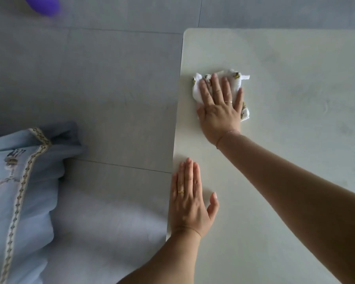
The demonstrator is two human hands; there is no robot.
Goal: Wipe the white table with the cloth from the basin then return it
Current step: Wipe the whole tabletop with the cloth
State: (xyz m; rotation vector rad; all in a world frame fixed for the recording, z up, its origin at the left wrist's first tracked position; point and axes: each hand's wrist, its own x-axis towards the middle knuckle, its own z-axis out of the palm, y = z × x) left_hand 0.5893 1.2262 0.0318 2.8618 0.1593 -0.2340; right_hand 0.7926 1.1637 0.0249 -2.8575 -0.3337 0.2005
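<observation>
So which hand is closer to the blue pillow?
The left hand. It rests flat on the white table's near edge, just across a strip of floor from the blue pillow. The right hand is farther off, pressing the cloth onto the table.

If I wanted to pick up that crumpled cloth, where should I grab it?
Probably the bunched far edge of the cloth, coming from above at the table's far side. That ruffled part sticks up and is uncovered, while the right hand presses flat on the rest.
</observation>
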